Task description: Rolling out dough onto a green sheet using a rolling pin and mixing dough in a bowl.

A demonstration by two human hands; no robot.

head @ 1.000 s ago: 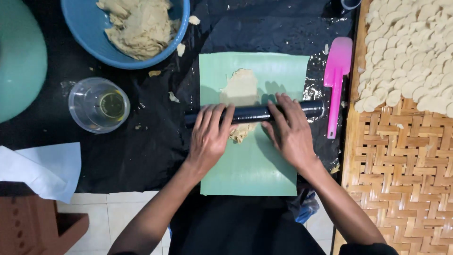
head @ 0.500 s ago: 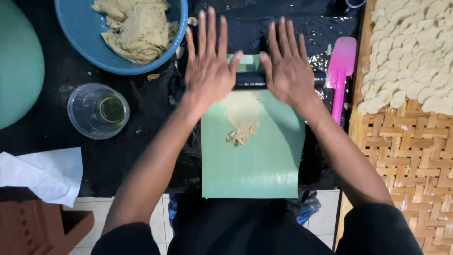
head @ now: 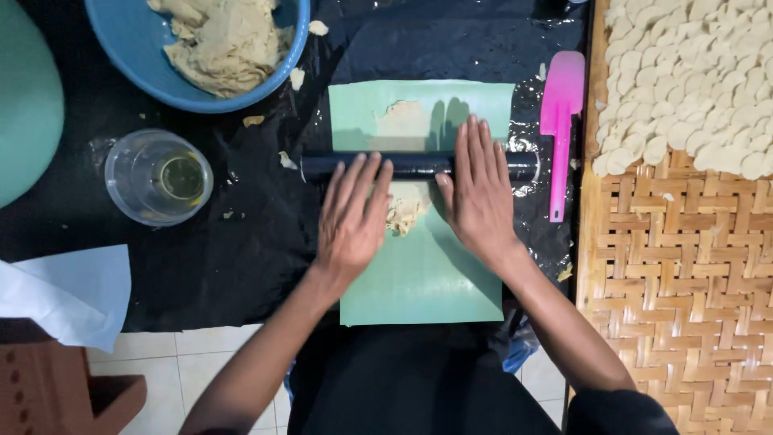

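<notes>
- Rolling pin (head: 419, 166): a dark, smooth cylinder lying crosswise on the green mat (head: 427, 274); it serves as the landmark for all that follows.
- My left hand (head: 352, 221): flat, fingers spread, fingertips resting on the pin's left half, palm on the near side of it.
- My right hand (head: 478, 193): flat, fingers held close together, laid across the pin's right half, fingertips reaching past it.
- Dough (head: 405, 211): pale beige, thin and ragged-edged, running under the pin between my hands; a flattened patch shows beyond the pin, a crumbly edge on the near side.
- Mat: matte, rectangular, straight-edged; bare green surface lies nearer me than the pin.
- Pink spatula (head: 559, 121): glossy plastic, just beyond the pin's right end.
- Woven tray (head: 676, 266): coarse basketwork, further right, holding small pale dough discs (head: 692, 72).
- Clear cup (head: 159, 177): round, left of the pin, well apart.
- Blue bowl (head: 286, 60): beyond the pin to the left, holding lumpy dough.
</notes>
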